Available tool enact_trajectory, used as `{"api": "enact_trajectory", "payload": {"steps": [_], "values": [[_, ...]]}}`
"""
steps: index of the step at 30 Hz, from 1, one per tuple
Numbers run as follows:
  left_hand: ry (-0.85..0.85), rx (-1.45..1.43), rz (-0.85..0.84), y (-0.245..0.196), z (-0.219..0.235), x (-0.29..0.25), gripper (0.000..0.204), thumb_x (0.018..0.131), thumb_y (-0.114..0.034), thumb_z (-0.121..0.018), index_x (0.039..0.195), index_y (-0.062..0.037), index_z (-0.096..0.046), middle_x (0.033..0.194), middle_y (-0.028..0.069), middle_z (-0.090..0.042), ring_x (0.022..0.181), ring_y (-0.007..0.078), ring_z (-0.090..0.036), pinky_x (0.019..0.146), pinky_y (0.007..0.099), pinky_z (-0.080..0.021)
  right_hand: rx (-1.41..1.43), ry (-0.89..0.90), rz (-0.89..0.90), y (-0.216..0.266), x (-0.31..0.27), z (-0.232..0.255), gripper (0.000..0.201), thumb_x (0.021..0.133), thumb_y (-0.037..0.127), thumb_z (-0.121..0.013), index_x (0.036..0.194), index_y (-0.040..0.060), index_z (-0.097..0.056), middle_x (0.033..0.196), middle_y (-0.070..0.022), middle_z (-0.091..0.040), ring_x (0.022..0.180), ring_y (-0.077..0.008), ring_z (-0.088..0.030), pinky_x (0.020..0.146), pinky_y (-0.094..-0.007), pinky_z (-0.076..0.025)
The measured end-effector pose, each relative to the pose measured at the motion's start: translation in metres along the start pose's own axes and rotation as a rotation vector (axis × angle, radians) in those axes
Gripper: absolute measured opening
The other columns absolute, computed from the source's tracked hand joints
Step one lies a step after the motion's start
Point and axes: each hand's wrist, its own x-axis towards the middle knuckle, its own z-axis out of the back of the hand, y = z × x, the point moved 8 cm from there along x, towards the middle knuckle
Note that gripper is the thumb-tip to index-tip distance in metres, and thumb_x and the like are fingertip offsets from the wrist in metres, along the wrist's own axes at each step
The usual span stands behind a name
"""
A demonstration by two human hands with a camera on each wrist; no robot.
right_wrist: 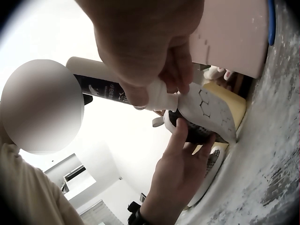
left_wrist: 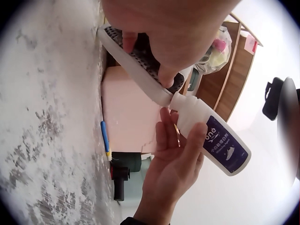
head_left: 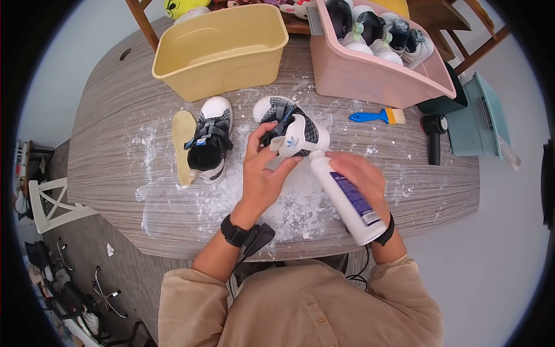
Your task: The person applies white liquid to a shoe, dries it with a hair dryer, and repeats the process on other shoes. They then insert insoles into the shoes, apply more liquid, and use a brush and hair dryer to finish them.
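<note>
My left hand (head_left: 263, 176) grips a white and grey sneaker (head_left: 312, 136) by its heel and ankle opening, tilted so the side of its sole faces right. In my right hand (head_left: 361, 176) is a white shoe whitener bottle (head_left: 347, 205) with a purple label, its neck pointing at the shoe. The bottle's tip (left_wrist: 177, 101) meets the edge of the sole near the heel in the left wrist view. From the right wrist, the honeycomb-marked outsole (right_wrist: 206, 107) shows. The matching sneaker (head_left: 211, 139) stands to the left, beside a yellowish insole (head_left: 182, 147).
Behind are a yellow bin (head_left: 225, 75) and a pink bin (head_left: 370, 81) holding several shoes. A blue-handled brush (head_left: 370, 116) and a black handheld device (head_left: 433, 139) lie at the right. White residue marks the wooden table (head_left: 115, 191). A teal box (head_left: 477, 121) stands beyond the right edge.
</note>
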Motion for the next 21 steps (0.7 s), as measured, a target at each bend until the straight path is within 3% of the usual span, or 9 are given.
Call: {"api": "enact_trajectory", "payload": {"steps": [4, 8, 9, 13, 14, 16, 18, 19, 21], "values": [[-0.023, -0.047, 0.037, 0.003, 0.002, 0.000, 0.028, 0.072, -0.004, -0.076, 0.099, -0.0023, -0.069, 0.128, 0.0116, -0.046, 0.115, 0.0245, -0.049, 0.095, 0.0340, -0.042, -0.052, 0.034, 0.058, 0.009, 0.003, -0.006, 0.040, 0.067, 0.006, -0.073, 0.107, 0.0079, -0.066, 0.103, -0.0162, -0.064, 0.087, -0.0301, -0.066, 0.068, -0.0338, -0.055], [-0.051, -0.193, 0.111, 0.005, 0.003, -0.001, 0.025, 0.074, -0.005, -0.074, 0.099, -0.0024, -0.069, 0.130, 0.0113, -0.045, 0.117, 0.0246, -0.047, 0.096, 0.0336, -0.040, 0.005, 0.131, 0.031, 0.003, -0.002, -0.018, 0.046, 0.066, 0.006, -0.074, 0.110, 0.0107, -0.065, 0.104, -0.0152, -0.063, 0.087, -0.0301, -0.066, 0.072, -0.0361, -0.055], [-0.013, -0.246, 0.151, 0.010, 0.000, -0.001, 0.025, 0.074, -0.006, -0.074, 0.099, -0.0023, -0.069, 0.131, 0.0116, -0.045, 0.118, 0.0242, -0.047, 0.097, 0.0331, -0.039, 0.080, 0.126, -0.002, 0.002, -0.002, -0.017, 0.045, 0.066, 0.006, -0.074, 0.110, 0.0092, -0.064, 0.103, -0.0149, -0.064, 0.088, -0.0301, -0.065, 0.073, -0.0362, -0.054], [0.003, -0.148, 0.034, 0.005, 0.001, 0.002, 0.026, 0.073, -0.007, -0.075, 0.098, -0.0024, -0.069, 0.132, 0.0121, -0.044, 0.117, 0.0243, -0.048, 0.098, 0.0345, -0.039, 0.279, 0.143, -0.110, -0.002, -0.003, -0.008, 0.041, 0.069, 0.009, -0.075, 0.107, 0.0018, -0.062, 0.100, -0.0143, -0.065, 0.088, -0.0305, -0.064, 0.074, -0.0363, -0.052], [0.003, -0.141, 0.023, 0.004, 0.001, 0.002, 0.026, 0.072, -0.007, -0.075, 0.097, -0.0021, -0.069, 0.133, 0.0122, -0.043, 0.117, 0.0243, -0.048, 0.097, 0.0344, -0.039, 0.357, 0.090, -0.177, -0.019, -0.018, -0.007, 0.037, 0.073, 0.012, -0.075, 0.106, 0.0008, -0.061, 0.099, -0.0120, -0.065, 0.087, -0.0254, -0.064, 0.076, -0.0342, -0.051], [0.008, -0.128, 0.001, 0.002, 0.001, 0.003, 0.026, 0.071, -0.006, -0.075, 0.096, -0.0015, -0.069, 0.134, 0.0125, -0.042, 0.116, 0.0244, -0.048, 0.097, 0.0343, -0.039, 0.601, -0.355, -0.592, -0.042, -0.042, 0.006, 0.036, 0.080, 0.019, -0.071, 0.106, -0.0021, -0.059, 0.098, -0.0090, -0.064, 0.087, -0.0190, -0.062, 0.077, -0.0321, -0.049], [0.035, -0.115, -0.017, 0.001, 0.000, 0.004, 0.025, 0.070, -0.006, -0.076, 0.094, -0.0009, -0.069, 0.135, 0.0129, -0.041, 0.114, 0.0244, -0.049, 0.095, 0.0337, -0.041, 0.620, -0.503, -0.517, -0.066, -0.043, 0.018, 0.038, 0.085, 0.027, -0.067, 0.105, -0.0038, -0.058, 0.098, -0.0080, -0.063, 0.089, -0.0149, -0.059, 0.079, -0.0303, -0.048], [0.048, -0.109, -0.026, -0.001, -0.001, 0.004, 0.025, 0.069, -0.006, -0.076, 0.093, -0.0006, -0.069, 0.135, 0.0131, -0.040, 0.113, 0.0244, -0.050, 0.094, 0.0335, -0.041, 0.593, -0.531, -0.573, -0.074, -0.044, 0.022, 0.039, 0.088, 0.030, -0.063, 0.105, -0.0044, -0.058, 0.098, -0.0086, -0.063, 0.088, -0.0156, -0.060, 0.079, -0.0306, -0.048], [0.089, -0.094, -0.032, -0.004, -0.003, 0.003, 0.025, 0.068, -0.006, -0.076, 0.091, -0.0006, -0.069, 0.135, 0.0135, -0.040, 0.110, 0.0242, -0.052, 0.092, 0.0330, -0.043, 0.635, -0.574, -0.580, -0.079, -0.039, 0.024, 0.035, 0.090, 0.026, -0.061, 0.106, -0.0048, -0.058, 0.097, -0.0088, -0.064, 0.086, -0.0157, -0.061, 0.075, -0.0303, -0.051]]}}
